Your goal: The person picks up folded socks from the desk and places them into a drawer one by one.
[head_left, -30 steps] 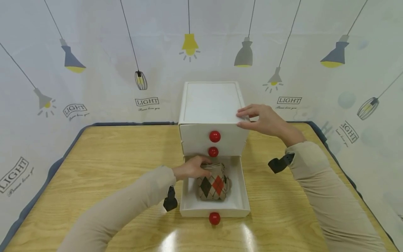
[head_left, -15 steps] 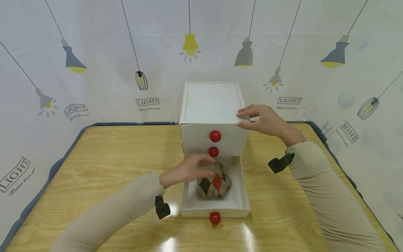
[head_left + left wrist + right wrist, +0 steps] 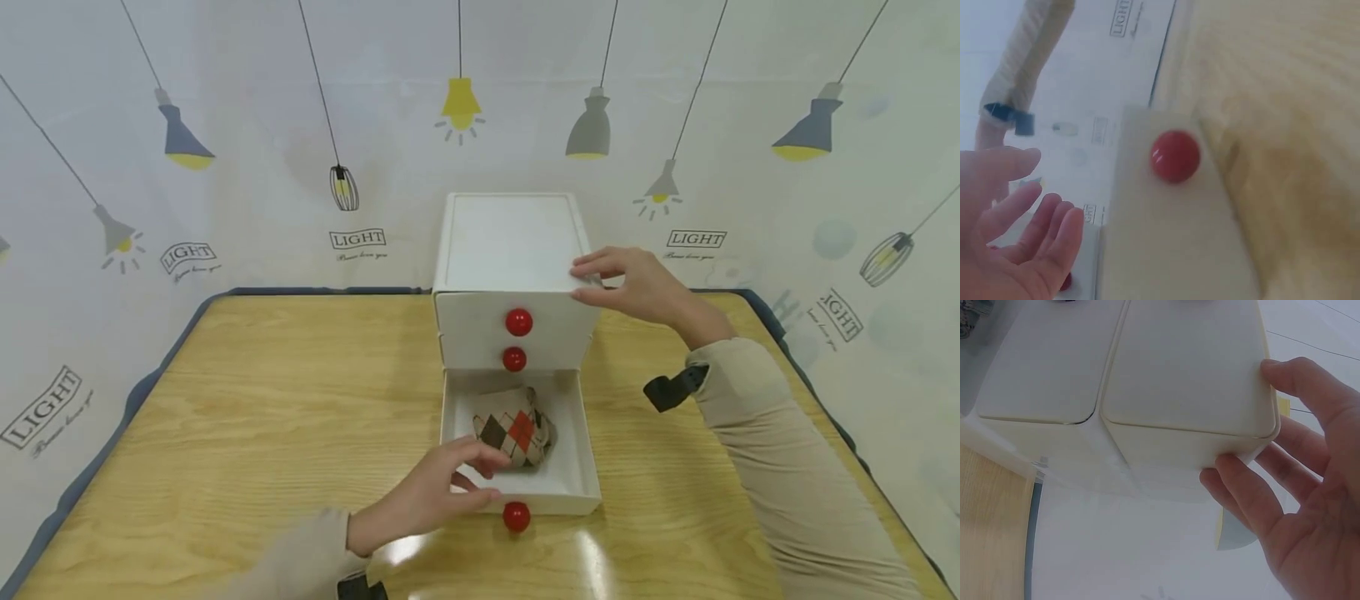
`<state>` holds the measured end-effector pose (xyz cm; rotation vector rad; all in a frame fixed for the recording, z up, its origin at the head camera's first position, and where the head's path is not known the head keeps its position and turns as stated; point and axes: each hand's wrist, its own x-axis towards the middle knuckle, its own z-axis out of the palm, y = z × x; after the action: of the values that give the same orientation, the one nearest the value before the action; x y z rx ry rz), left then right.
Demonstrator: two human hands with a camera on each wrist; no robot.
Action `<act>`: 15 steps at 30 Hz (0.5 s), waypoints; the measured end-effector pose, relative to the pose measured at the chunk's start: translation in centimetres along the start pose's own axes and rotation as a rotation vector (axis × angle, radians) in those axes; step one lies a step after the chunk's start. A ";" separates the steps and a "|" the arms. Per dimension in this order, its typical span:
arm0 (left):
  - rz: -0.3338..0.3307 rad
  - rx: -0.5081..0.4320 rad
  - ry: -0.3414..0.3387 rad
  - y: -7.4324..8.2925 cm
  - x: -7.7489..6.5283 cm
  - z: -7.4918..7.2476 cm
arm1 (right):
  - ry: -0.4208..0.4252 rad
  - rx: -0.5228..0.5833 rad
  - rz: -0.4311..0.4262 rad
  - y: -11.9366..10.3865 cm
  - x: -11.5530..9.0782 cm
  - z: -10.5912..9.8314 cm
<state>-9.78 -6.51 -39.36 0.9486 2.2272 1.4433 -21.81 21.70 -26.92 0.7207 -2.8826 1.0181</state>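
Observation:
A white drawer unit (image 3: 517, 237) with red knobs stands on the table, its bottom drawer (image 3: 585, 450) pulled out. Inside that drawer lies a folded bundle of argyle socks (image 3: 520, 433), beige with dark and red diamonds. My left hand (image 3: 427, 492) hovers at the drawer's front left, fingers loosely bent and holding nothing; its thumb is near the bottom red knob (image 3: 516, 517). In the left wrist view this knob (image 3: 1175, 156) is apart from the fingers. My right hand (image 3: 637, 287) grips the unit's top front right corner, the thumb at the front edge and fingers around the side (image 3: 1300, 469).
The wooden table (image 3: 300, 400) extends on both sides of the unit. Behind it hangs a pale cloth (image 3: 262, 167) printed with lamps. The upper two drawers, with knobs (image 3: 519, 322) on their fronts, are closed.
My left hand has let go of the socks and moved back towards me, down to the drawer's front. The socks stay in the drawer. My right hand keeps its place on the unit.

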 end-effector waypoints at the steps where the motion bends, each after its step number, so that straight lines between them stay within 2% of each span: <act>1: 0.011 0.013 -0.001 -0.1 -0.4 0.5 | 0.001 0.000 0.000 0.0 0.0 0.0; 7: 0.066 0.078 -0.044 -1.4 -1.9 3.4 | 0.003 -0.004 0.005 0.2 0.0 -0.1; 12: 0.078 0.232 0.005 -2.3 -2.9 4.7 | -0.003 0.006 0.015 0.0 0.1 0.0; 15: 0.073 0.285 0.026 -2.6 -3.3 5.0 | -0.007 0.011 0.022 -0.1 0.1 0.1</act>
<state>-5.42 -6.08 -44.17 1.1147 2.4862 1.1924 -21.83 21.58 -26.92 0.6961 -2.8997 1.0363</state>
